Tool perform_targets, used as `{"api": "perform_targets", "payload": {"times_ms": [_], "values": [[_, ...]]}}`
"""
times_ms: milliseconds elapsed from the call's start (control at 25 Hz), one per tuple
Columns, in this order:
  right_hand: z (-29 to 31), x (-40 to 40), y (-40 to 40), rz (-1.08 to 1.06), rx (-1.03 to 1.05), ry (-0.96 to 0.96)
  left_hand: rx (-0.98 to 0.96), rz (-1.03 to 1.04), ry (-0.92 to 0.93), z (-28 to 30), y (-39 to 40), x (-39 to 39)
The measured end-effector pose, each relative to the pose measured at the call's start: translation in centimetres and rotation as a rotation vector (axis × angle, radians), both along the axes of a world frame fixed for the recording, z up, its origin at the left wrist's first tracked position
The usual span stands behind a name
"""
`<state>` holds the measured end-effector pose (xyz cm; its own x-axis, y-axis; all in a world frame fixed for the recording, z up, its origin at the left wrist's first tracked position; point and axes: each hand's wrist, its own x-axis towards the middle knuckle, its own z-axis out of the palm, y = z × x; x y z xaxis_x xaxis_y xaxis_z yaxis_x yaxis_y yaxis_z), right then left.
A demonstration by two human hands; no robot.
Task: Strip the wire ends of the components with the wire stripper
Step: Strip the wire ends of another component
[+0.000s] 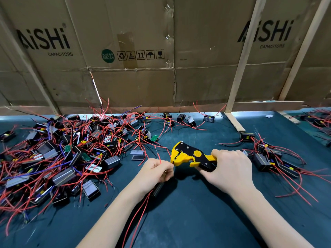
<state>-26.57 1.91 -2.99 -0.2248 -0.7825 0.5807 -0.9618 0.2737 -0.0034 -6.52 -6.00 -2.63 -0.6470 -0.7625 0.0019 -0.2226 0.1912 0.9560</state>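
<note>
My right hand (231, 167) grips the handles of a yellow and black wire stripper (189, 155), whose jaws point left. My left hand (155, 171) pinches a thin red wire (159, 157) right beside those jaws; the wire's bare tip sticks up above my fingers. Under my left hand hangs the black component (157, 189) that the wire belongs to, mostly hidden by the wrist, with more red leads (138, 213) trailing toward me. Whether the jaws touch the wire is unclear.
A big tangled pile of black components with red, purple and black wires (59, 158) covers the left of the dark green mat (188, 212). A smaller group (274, 161) lies right of my right hand. Cardboard walls (136, 83) and wooden slats (234, 120) close the back.
</note>
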Motion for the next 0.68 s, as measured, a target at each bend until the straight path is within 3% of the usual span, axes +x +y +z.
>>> {"api": "perform_targets", "payload": {"times_ms": [440,680], "values": [[-0.42,-0.7,-0.25,-0.175,0.109,-0.06,-0.01,-0.004,0.153,-0.31,-0.01,0.15],[-0.17,-0.5,-0.31,-0.225,0.186,-0.085,-0.03,-0.03,0.131,-0.51,-0.34,-0.18]]}}
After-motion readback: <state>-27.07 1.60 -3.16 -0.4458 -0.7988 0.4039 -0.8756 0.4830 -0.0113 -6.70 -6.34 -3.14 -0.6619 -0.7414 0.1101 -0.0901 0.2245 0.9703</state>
